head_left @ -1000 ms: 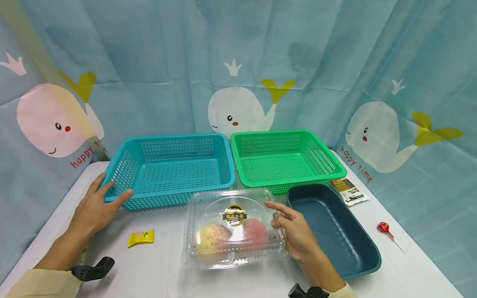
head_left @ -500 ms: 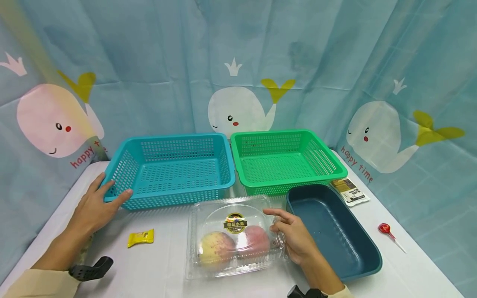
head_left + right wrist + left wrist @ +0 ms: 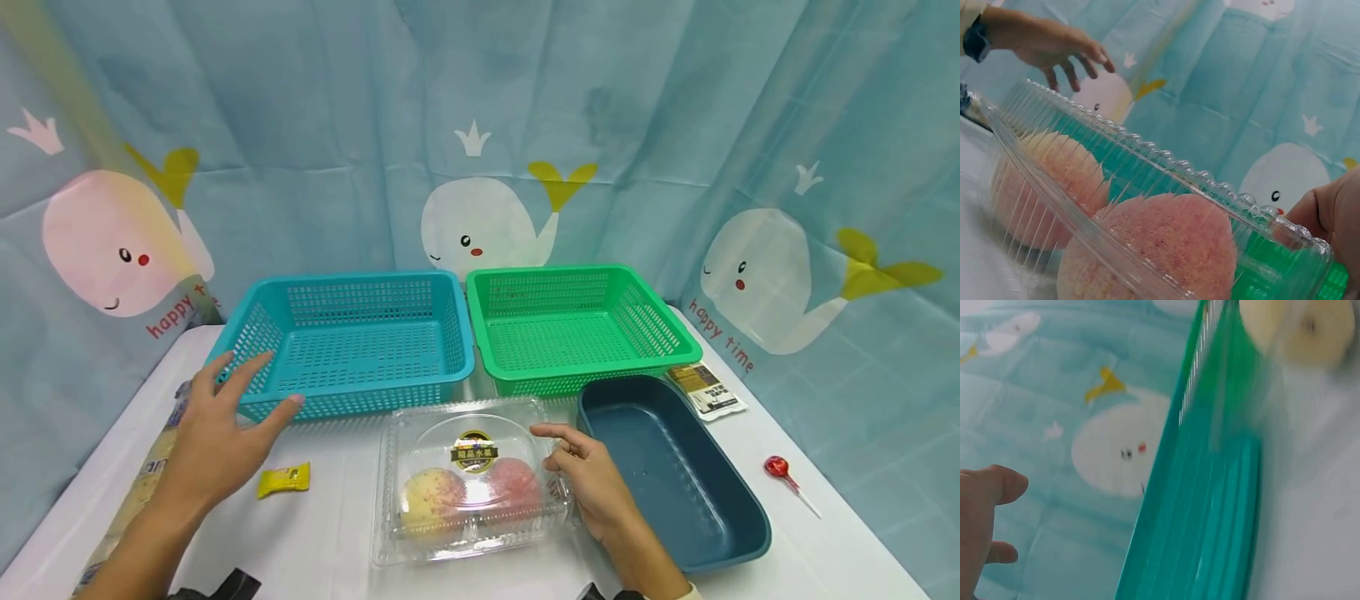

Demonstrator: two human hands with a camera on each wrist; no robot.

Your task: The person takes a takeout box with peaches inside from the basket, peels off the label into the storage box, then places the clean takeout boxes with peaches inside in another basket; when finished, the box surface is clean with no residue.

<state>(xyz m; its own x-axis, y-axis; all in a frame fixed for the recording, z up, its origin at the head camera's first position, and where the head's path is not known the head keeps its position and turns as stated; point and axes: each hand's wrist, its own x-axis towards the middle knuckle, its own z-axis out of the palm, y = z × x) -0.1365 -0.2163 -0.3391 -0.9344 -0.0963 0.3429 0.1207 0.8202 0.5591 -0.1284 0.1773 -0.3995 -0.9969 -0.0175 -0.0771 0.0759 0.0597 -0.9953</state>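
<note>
A clear plastic clamshell box [image 3: 472, 533] with a black-and-gold round label [image 3: 474, 452] lies at the table's front middle. Inside sit two peaches, one yellowish and speckled [image 3: 432, 498], one pink [image 3: 514, 483]. My right hand [image 3: 588, 483] grips the box's right edge, index finger extended over the lid; the right wrist view has part of that hand [image 3: 1335, 212] against the rim. My left hand [image 3: 225, 429] is raised, fingers spread and holding nothing, in front of the blue basket's left end. Between the left hand and the box lies a small yellow packet [image 3: 284, 480].
A blue perforated basket [image 3: 352, 398] and a green one [image 3: 592, 367] stand side by side at the back. Right of the box is a dark blue tub [image 3: 675, 492]. Beyond it lie a foil packet [image 3: 708, 390] and a red lollipop [image 3: 780, 468]. A long printed package [image 3: 150, 467] lies far left.
My left hand has come off the blue basket's left rim and moved right, uncovering the long package. The box has come slightly nearer and lower, with the right hand still at its edge.
</note>
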